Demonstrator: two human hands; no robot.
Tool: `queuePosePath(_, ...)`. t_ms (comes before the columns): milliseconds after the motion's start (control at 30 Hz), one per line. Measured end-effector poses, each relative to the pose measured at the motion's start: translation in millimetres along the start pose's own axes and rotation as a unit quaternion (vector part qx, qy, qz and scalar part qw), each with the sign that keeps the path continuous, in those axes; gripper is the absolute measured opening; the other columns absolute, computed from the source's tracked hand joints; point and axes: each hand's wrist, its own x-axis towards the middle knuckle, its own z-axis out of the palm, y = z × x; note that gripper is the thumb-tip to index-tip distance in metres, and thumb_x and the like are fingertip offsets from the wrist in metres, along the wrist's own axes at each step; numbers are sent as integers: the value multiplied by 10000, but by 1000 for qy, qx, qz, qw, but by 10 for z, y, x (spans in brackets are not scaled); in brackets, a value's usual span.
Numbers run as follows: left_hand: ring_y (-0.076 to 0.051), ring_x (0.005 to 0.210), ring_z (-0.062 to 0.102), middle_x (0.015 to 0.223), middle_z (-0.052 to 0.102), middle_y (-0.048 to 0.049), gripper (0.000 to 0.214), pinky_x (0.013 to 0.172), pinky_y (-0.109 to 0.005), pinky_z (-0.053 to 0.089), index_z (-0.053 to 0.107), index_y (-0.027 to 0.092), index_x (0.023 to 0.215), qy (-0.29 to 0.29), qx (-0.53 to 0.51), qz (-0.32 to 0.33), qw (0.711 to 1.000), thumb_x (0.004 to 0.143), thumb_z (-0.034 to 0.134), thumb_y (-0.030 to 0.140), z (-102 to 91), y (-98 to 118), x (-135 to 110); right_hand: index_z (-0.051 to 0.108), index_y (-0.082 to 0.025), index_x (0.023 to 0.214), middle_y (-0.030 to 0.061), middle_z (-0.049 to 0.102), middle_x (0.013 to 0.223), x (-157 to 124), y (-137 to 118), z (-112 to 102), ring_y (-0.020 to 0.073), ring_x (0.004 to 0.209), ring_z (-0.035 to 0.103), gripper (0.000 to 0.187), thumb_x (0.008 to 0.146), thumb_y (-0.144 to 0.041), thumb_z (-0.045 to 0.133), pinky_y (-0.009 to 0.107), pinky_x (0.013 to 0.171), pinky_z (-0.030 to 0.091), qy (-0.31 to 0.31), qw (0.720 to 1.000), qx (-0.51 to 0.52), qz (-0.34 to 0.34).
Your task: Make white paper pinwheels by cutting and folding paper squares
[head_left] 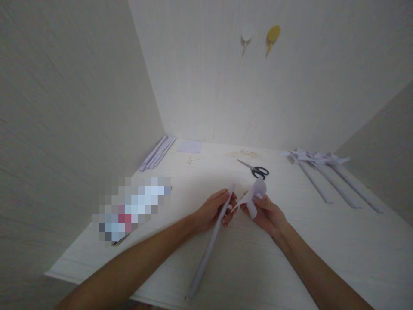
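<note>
A long, thin rolled paper tube (209,247) slants down toward the table's front edge, with my left hand (215,209) closed around its upper part. In my right hand (265,212), thumb and fingers pinch a white paper piece with curved, petal-like lobes (258,188). One pointed lobe of it reaches toward the left fingers; I cannot tell whether it touches them or the tube. Just beyond the right hand, black-handled scissors (260,171) lie with their blades pointing back left.
Several paper tubes (158,153) lie at the back left beside a pale paper square (189,147). At right rest paper tubes topped with cut-paper shapes (325,172). A blurred-out flat object (135,211) lies left. Two hooks, white (247,33) and yellow (274,33), are on the wall.
</note>
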Motion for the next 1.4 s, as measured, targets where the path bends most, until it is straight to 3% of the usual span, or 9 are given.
queuePosePath(500, -45, 294, 375, 508, 440, 47, 200, 283, -152, 338, 412, 175, 745, -70, -13, 4, 997, 806, 345, 354, -6, -17, -1, 640, -144, 684, 13, 661, 649, 9, 14, -9, 120, 608, 592, 158, 544, -181, 701, 217, 612, 457, -35, 998, -36, 42)
queuePosePath(700, -44, 297, 383, 515, 443, 52, 186, 286, -151, 351, 399, 172, 769, -74, -11, -1, 997, 803, 356, 350, 0, -19, 4, 639, -151, 701, 32, 667, 672, 12, 12, -17, 160, 616, 598, 196, 531, -214, 713, 288, 641, 454, -48, 996, -48, 62)
queuePosePath(1067, -43, 296, 378, 508, 435, 56, 162, 278, -148, 349, 377, 174, 770, -66, 4, 8, 998, 812, 346, 328, 8, -12, -5, 659, -141, 671, 19, 674, 656, 27, 21, -2, 105, 596, 590, 193, 504, -204, 733, 188, 609, 453, -29, 998, -51, 37)
queuePosePath(1400, -47, 306, 395, 514, 441, 59, 168, 284, -149, 349, 380, 179, 787, -71, 7, 14, 997, 803, 367, 346, 8, -16, 4, 648, -143, 717, 36, 666, 681, 16, 42, -36, 140, 629, 593, 166, 571, -210, 691, 244, 636, 452, -62, 995, -75, 24)
